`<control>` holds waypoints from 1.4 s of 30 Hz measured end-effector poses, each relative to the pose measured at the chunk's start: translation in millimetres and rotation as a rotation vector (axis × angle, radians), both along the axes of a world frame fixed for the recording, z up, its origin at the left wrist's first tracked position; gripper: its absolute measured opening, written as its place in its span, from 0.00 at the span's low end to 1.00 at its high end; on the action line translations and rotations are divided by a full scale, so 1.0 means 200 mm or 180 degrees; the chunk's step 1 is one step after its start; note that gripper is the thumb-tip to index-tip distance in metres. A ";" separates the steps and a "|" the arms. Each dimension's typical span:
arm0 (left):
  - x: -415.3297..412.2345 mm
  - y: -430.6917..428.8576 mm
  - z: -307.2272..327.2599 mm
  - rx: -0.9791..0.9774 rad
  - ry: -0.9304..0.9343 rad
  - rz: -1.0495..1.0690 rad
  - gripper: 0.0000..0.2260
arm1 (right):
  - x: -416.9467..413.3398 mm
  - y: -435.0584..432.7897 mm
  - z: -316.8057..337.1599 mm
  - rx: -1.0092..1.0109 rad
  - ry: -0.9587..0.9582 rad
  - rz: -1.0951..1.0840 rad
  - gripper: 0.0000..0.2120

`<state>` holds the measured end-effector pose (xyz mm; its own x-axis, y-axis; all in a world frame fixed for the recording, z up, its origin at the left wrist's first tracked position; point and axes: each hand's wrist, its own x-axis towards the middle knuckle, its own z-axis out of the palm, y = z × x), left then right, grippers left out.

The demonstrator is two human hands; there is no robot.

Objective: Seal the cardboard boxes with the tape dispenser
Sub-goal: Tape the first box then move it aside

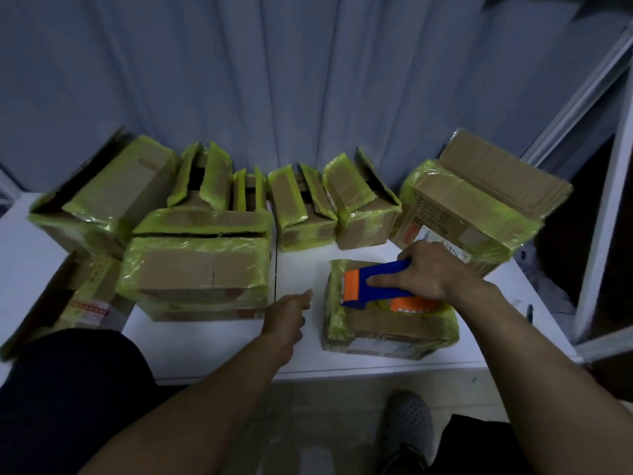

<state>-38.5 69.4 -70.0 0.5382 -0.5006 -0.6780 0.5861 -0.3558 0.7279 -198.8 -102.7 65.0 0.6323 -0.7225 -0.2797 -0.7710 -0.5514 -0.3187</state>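
A blue and orange tape dispenser (373,286) with a roll of tape lies on top of a small cardboard box (387,323) wrapped in yellowish tape, near the table's front right. My right hand (428,269) grips the dispenser's blue handle, index finger stretched along its side. My left hand (291,310) hovers over the white table (298,265) just left of that box, fingers loosely extended, holding nothing.
Several taped cardboard boxes stand along the back, some with flaps up. A wide box (198,272) sits left of centre and a large one (479,207) at the back right. Grey curtain behind. My foot in a grey shoe (407,423) shows below the table edge.
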 end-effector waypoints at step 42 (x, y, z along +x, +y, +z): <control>0.13 -0.10 0.16 -0.0135 -0.2217 -0.3285 0.46 | -0.21 0.04 -0.05 0.1542 -0.1259 -0.0708 0.24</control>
